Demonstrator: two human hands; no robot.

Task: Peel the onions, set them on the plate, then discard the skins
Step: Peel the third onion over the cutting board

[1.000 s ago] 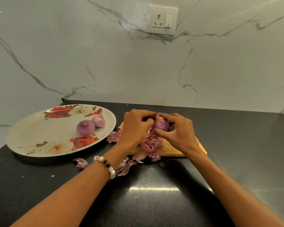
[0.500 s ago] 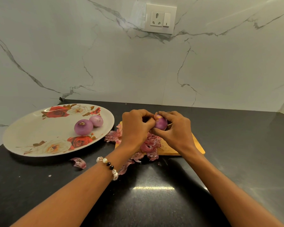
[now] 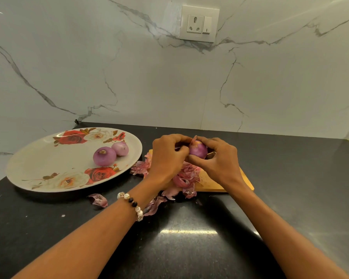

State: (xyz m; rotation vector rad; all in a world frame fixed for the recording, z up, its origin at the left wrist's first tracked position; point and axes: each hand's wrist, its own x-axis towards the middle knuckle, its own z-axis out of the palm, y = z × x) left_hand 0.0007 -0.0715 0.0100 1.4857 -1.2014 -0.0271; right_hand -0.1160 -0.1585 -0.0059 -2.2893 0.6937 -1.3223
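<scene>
Now both hands meet at center of the frame, above the wooden cutting board. The right hand has its fingers curled around the onion and holds it, lifted just over the board. The left hand also has fingers curled, tips at the onion's left side, where a thin flap of skin stands up; I think it pinches this skin, but the tips are partly hidden.

Risks, as I judge: the skin is thin and dry, so it can tear into small bits instead of coming off in one piece, which leaves more to collect later. The peeled surface looks smooth, so the onion may slip from the right hand and roll on the dark counter. Loose skins lie near the board's edge and can scatter if an arm brushes them.

Count: 3 onions total, 1 in the hands and 2 peeled onions touching each other on the floral plate, left of frame. 1 plate, 1 board. 1 main pile of skins under the hands, plus approx. 3 stray pieces on the counter, lower center-left. 1 bead bracelet on the left wrist.
</scene>
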